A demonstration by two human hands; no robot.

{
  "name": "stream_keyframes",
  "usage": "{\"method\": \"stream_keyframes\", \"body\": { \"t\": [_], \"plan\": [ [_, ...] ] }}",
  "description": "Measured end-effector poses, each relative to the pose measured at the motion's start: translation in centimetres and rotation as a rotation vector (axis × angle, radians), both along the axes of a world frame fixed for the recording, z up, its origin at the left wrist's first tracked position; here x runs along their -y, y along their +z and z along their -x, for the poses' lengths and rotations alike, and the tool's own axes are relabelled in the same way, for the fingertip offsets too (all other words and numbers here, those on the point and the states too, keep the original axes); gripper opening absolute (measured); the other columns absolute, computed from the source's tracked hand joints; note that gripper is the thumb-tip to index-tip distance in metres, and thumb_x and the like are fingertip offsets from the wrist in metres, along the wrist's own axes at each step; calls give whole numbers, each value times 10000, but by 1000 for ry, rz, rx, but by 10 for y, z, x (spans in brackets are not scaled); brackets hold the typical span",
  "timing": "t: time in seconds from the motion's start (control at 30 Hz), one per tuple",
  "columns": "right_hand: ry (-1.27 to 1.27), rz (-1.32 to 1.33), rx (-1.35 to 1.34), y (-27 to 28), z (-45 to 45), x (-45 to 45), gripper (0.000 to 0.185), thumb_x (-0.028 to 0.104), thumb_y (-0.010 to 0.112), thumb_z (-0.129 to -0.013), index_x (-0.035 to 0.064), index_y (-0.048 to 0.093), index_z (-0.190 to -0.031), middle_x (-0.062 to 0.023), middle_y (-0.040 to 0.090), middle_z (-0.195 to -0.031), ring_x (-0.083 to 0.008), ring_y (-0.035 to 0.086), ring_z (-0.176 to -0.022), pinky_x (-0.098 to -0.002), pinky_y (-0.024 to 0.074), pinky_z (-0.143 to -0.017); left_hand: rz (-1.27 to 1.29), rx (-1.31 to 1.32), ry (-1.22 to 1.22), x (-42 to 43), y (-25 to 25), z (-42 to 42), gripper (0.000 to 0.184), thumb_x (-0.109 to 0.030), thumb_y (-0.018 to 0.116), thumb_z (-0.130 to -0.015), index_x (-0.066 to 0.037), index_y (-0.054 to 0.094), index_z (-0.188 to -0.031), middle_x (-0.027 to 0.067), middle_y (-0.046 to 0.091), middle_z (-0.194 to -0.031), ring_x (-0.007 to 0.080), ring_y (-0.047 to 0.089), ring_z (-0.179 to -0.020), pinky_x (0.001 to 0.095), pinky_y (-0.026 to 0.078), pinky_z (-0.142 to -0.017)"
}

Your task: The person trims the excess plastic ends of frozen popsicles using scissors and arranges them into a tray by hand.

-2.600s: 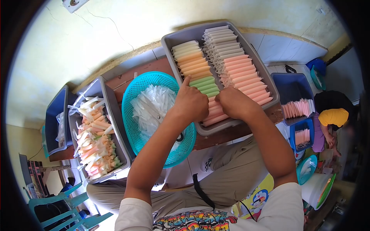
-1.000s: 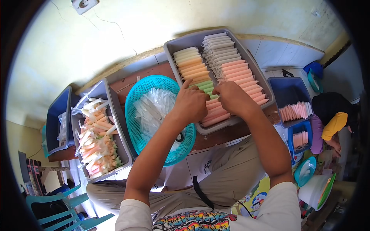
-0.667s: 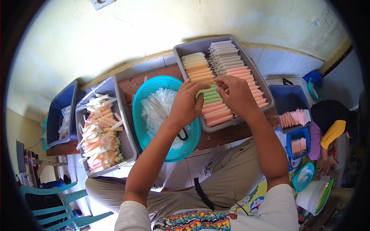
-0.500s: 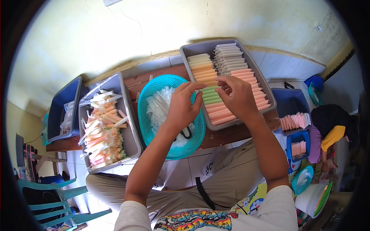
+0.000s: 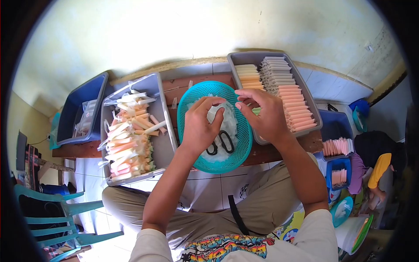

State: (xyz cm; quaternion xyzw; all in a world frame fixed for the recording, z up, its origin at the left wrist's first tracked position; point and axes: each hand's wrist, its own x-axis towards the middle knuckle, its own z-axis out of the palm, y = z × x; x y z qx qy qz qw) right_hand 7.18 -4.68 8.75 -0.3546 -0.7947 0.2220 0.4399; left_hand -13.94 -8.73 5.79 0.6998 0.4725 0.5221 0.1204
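Note:
Above the turquoise mesh basket (image 5: 242, 153), my left hand (image 5: 200, 124) is raised with thumb and index finger curved apart. Clear plastic shows behind its fingertips; nothing held can be made out. My right hand (image 5: 266, 114) faces it over the basket's right side, thumb and forefinger apart, no object visible between them. Inside the basket lie crumpled clear plastic wrappers (image 5: 233, 126) and scissors with black handles (image 5: 226, 142). Right of it, a grey tray (image 5: 307, 81) holds neat rows of filled plastic tubes (image 5: 297, 107), coloured white, orange, green and pink. My right hand hides part of these rows.
At left, a grey tray (image 5: 168, 131) holds a loose heap of pastel tubes (image 5: 131, 144). Beyond it stands a dark blue tub (image 5: 83, 111). A green plastic chair (image 5: 48, 218) is at lower left. Another person (image 5: 379, 161) is beside blue tubs (image 5: 336, 124) at right.
The basket and trays appear shifted rightward in the view. My hands now sit over the basket, slightly lower, instead of by the right tray's tubes. The scissors' handles are more exposed.

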Motion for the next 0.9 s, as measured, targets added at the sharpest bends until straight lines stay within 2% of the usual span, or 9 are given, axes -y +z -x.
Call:
{"method": "stream_keyframes", "body": {
  "t": [0.27, 0.33, 0.43, 0.5, 0.6, 0.83, 0.9],
  "plan": [
    [84, -1, -27, 0, 39, 3, 312, 90, 806, -952, 6, 738, -1245, -176, 792, -1071, -273, 802, -928, -363, 659, -811, -22, -42, 81, 14, 1, 42, 230, -1, 796, -931, -38, 758, -1155, 144, 800, -1107, 321, 785, -1025, 388, 594, -911],
    [108, 6, -18, -1, 49, 4, 317, 96, 804, -956, 6, 735, -1252, -179, 789, -1080, -280, 800, -940, -366, 661, -814, 60, 4, 101, 21, 6, 51, 219, 0, 796, -930, -39, 758, -1142, 145, 795, -1100, 327, 783, -1014, 391, 592, -899],
    [149, 35, 28, -4, 62, 4, 358, 78, 798, -970, -2, 726, -1311, -177, 783, -1164, -244, 790, -1027, -351, 655, -878, 93, -18, 147, 24, 6, 68, 214, 7, 796, -927, -37, 759, -1133, 150, 790, -1094, 335, 781, -1000, 395, 591, -884],
    [180, 56, 33, -7, 71, 4, 380, 88, 803, -966, -1, 718, -1325, -190, 773, -1186, -256, 783, -1052, -359, 658, -896, -12, -56, 157, 21, 0, 80, 210, 12, 792, -925, -28, 760, -1129, 151, 787, -1090, 334, 780, -993, 402, 593, -868],
    [195, 44, 63, -12, 82, 2, 390, 90, 803, -962, -1, 714, -1331, -187, 772, -1190, -266, 781, -1051, -365, 659, -909, -10, -62, 150, 20, -6, 96, 207, 24, 785, -907, -21, 751, -1106, 168, 765, -1048, 386, 745, -929, 451, 582, -815],
    [249, 45, 135, -22, 108, 3, 400, 108, 802, -962, 6, 711, -1338, -175, 773, -1195, -269, 772, -1063, -374, 661, -904, -34, -105, 202, 31, -12, 130, 205, 23, 781, -899, -11, 750, -1099, 168, 765, -1043, 389, 748, -946, 442, 587, -818],
    [282, 2, 83, -25, 118, 2, 378, 120, 804, -958, 24, 703, -1310, -155, 763, -1101, -287, 753, -960, -386, 643, -843, -18, -115, 261, 36, -13, 139, 195, 27, 774, -904, -15, 753, -1093, 164, 767, -1042, 382, 751, -940, 441, 588, -816]
  ]
}}
